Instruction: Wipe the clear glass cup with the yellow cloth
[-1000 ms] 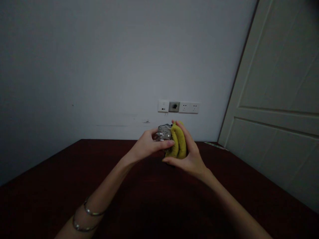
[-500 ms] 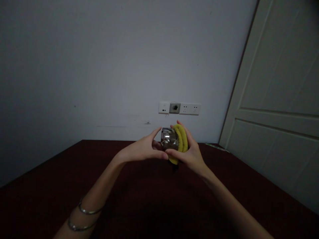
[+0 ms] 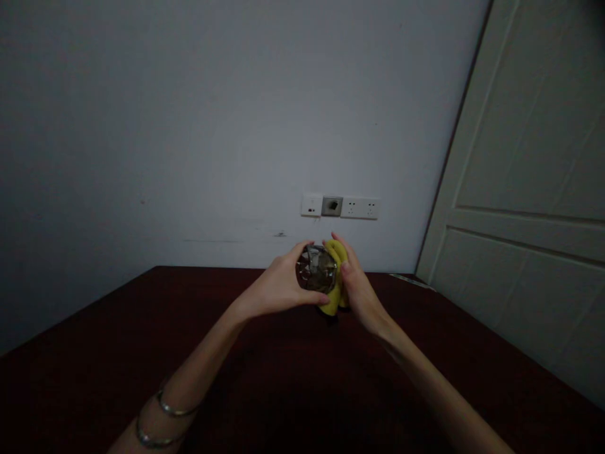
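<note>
My left hand [image 3: 276,287] grips a small clear glass cup [image 3: 316,269], turned so its round end faces me. The fingers curl over its top and the thumb runs under it. My right hand [image 3: 362,290] presses a folded yellow cloth [image 3: 334,277] against the right side of the glass, fingers closed on the cloth. Both hands are raised above the dark red-brown table [image 3: 142,328], near its far edge. Two metal bangles [image 3: 163,419] ring my left forearm.
A pale wall stands behind the table, with a strip of sockets and a switch [image 3: 340,206] just above my hands. A white panelled door [image 3: 529,189] fills the right side. A thin flat object [image 3: 409,279] lies at the table's far right edge.
The glass has turned from side-on to end-on toward me. My left hand, briefly open beside it, has closed round it again. My right hand has shifted the cloth along the glass.
</note>
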`<state>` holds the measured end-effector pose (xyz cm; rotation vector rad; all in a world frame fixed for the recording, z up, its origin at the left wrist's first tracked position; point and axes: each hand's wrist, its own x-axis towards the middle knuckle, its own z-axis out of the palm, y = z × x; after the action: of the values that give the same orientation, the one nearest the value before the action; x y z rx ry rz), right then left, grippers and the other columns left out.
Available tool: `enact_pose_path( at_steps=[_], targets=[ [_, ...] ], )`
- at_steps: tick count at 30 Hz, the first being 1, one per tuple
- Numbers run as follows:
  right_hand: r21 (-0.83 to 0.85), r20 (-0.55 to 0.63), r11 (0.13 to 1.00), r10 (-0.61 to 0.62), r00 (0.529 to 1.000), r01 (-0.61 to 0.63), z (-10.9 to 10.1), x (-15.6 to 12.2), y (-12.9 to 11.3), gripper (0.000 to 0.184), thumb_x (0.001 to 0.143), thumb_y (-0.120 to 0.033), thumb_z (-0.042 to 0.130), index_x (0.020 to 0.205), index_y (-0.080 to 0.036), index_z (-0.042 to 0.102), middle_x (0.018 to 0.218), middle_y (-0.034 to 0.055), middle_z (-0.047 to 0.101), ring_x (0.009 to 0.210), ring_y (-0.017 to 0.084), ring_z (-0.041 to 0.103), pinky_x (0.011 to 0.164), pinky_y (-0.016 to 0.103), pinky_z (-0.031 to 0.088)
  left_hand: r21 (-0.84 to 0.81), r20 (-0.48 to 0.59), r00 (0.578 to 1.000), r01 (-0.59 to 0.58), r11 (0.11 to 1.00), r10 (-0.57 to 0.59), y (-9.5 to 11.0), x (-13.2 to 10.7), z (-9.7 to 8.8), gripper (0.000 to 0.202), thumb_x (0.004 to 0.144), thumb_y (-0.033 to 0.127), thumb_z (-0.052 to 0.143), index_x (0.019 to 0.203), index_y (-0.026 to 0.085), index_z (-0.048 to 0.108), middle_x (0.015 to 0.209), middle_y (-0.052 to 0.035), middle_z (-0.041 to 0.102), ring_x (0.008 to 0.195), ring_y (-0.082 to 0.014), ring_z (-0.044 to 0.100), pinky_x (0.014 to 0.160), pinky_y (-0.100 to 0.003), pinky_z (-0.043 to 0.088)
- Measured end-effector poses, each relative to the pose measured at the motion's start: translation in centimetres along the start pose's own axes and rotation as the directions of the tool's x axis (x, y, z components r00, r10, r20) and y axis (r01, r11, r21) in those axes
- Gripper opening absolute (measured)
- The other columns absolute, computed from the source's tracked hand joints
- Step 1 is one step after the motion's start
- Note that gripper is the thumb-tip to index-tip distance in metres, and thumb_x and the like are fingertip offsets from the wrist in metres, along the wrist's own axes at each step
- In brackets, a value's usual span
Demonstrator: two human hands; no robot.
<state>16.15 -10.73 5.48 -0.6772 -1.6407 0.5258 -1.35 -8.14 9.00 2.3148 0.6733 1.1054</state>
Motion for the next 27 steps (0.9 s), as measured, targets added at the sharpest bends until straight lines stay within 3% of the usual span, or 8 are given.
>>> enact_pose_path(
  at_steps=[5,10,17,23,25,27],
  targets=[
    [-0.146,-0.108,0.984,-0.116,0.987,0.1,-0.1,0.2,0.3,0.04,0.092,-0.045,0.046,0.129,-0.032,0.052,0.139,0.0013,0.052,0.131,0.021,0.045,0.114,0.047,0.028,-0.06,0.048,0.998,-0.032,0.998,0.035,0.3,0.0,0.2,0.086,0.059,0.019,0.077,0.135,0.016,0.036,0.129,-0.0144,0.054,0.113,-0.0291,0.056,0.098,-0.045,0.045],
    [-0.074,-0.251,0.997,-0.02,0.968,0.002,0.0,0.8,0.5,0.036,0.088,-0.044,0.052,0.117,-0.026,0.064,0.126,0.0048,0.063,0.117,0.023,0.058,0.104,0.046,0.042,-0.062,0.101,0.994,-0.033,0.998,0.039,0.5,0.0,0.4,0.085,0.059,0.012,0.073,0.136,0.015,0.036,0.129,-0.0153,0.054,0.114,-0.0309,0.055,0.098,-0.047,0.045],
    [-0.24,-0.139,0.951,-0.233,0.963,0.196,-0.2,0.2,-0.7,0.034,0.084,-0.03,0.061,0.118,-0.032,0.063,0.132,0.001,0.059,0.123,0.021,0.054,0.108,0.043,0.039,-0.071,0.03,0.998,-0.052,0.996,0.054,-0.3,0.2,0.5,0.085,0.061,0.01,0.072,0.138,0.015,0.033,0.138,-0.0176,0.045,0.119,-0.0311,0.051,0.099,-0.047,0.045],
    [0.045,-0.241,0.998,0.053,0.969,-0.044,-0.4,1.2,-0.4,0.033,0.082,-0.041,0.062,0.111,-0.028,0.068,0.12,0.0034,0.067,0.115,0.024,0.06,0.104,0.046,0.043,-0.111,0.079,0.992,-0.09,0.99,0.099,0.0,0.1,0.5,0.081,0.065,0.013,0.072,0.137,0.017,0.034,0.139,-0.0161,0.045,0.12,-0.0306,0.051,0.099,-0.047,0.046],
    [0.046,-0.239,0.998,0.051,0.97,-0.041,-0.4,1.1,-0.5,0.032,0.082,-0.041,0.062,0.111,-0.029,0.068,0.121,0.0032,0.066,0.115,0.024,0.06,0.104,0.046,0.043,-0.075,0.066,0.99,-0.119,0.99,0.124,-0.1,0.1,0.6,0.079,0.065,0.012,0.071,0.136,0.018,0.036,0.137,-0.0152,0.046,0.12,-0.0307,0.051,0.1,-0.048,0.045],
    [-0.06,-0.217,0.997,-0.056,0.975,0.044,-0.2,0.8,-0.9,0.031,0.083,-0.036,0.061,0.113,-0.03,0.067,0.122,0.0033,0.066,0.115,0.022,0.059,0.104,0.045,0.043,-0.021,0.036,0.985,-0.168,0.986,0.168,-0.4,0.2,0.6,0.077,0.064,0.009,0.068,0.135,0.018,0.038,0.136,-0.0142,0.047,0.122,-0.0304,0.048,0.102,-0.048,0.043]
  ],
)
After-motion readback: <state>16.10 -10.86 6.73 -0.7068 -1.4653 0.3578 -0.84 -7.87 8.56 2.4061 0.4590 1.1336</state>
